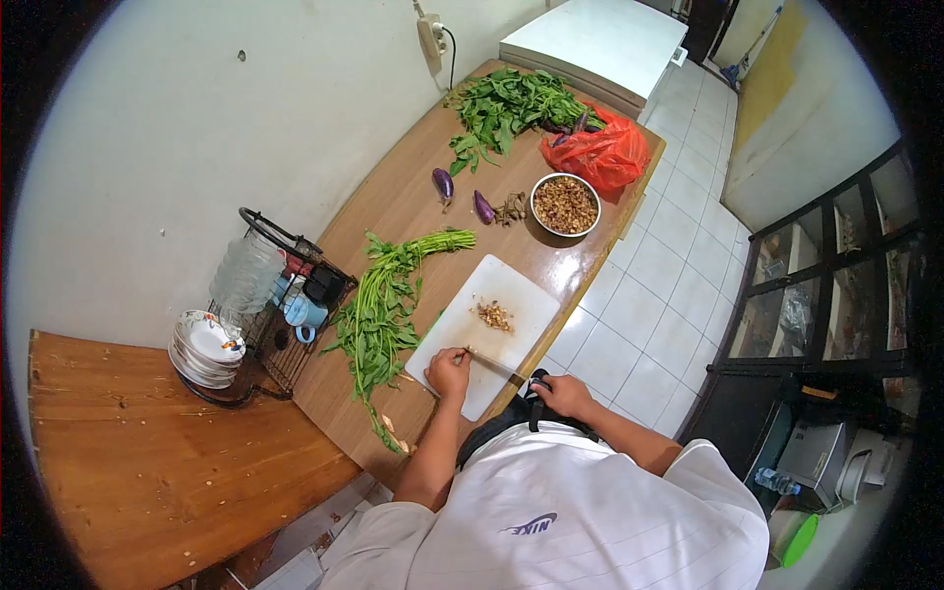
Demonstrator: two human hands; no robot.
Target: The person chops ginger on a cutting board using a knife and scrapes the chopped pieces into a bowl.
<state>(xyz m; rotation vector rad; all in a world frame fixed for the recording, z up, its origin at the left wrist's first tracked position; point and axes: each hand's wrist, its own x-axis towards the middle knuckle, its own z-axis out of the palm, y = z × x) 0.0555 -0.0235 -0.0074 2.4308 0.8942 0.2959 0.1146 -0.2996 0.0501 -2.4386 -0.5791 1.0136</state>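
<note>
A knife (503, 366) with a dark handle is gripped in my right hand (563, 395), its blade reaching left over the white cutting board (536, 307). My left hand (449, 374) rests at the board's near left edge, fingers pinched together beside the blade tip. Whatever small piece those fingers hold is too small to name. Chopped brown and pale bits (495, 316) lie in a little heap on the board. Left of the board stretches a bunch of leafy greens (379, 310), its cut stems pointing away from me.
Farther back stand a bowl of chopped brown pieces (565, 205), two eggplants (443, 183), some knobbly roots (511, 208), more greens (511, 108) and a red plastic bag (610, 152). A dish rack (285, 334) with glasses, cups and stacked bowls (208, 346) sits at left.
</note>
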